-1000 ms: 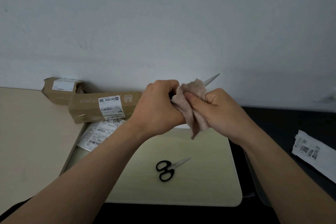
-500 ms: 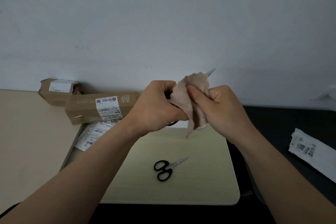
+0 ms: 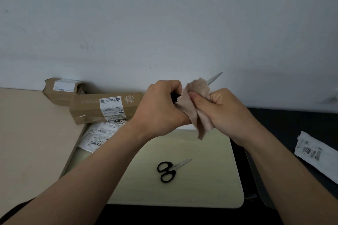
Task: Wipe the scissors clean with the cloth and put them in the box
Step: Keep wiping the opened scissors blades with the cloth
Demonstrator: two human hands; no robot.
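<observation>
My left hand (image 3: 161, 106) grips the black handles of a pair of scissors held up over the table; only a sliver of handle shows. Their steel blade tip (image 3: 215, 77) sticks out up and to the right. My right hand (image 3: 225, 109) pinches a beige cloth (image 3: 195, 107) wrapped round the blades, right against my left hand. A second pair of black-handled scissors (image 3: 169, 169) lies flat on the pale board (image 3: 210, 179) below my hands, blades closed and pointing right. A long cardboard box (image 3: 87, 109) lies at the back left by the wall.
A smaller opened cardboard box (image 3: 60, 89) sits behind the long one. Plastic mailer bags with labels (image 3: 98, 135) lie in front of the boxes. Another white labelled bag (image 3: 314, 151) rests on the dark surface at right. A beige table (image 3: 27, 133) spreads to the left.
My right hand with the cloth slid up the blade toward the tip, then back down toward the handles, so more of the tip shows again. The scissors on the board stayed put.
</observation>
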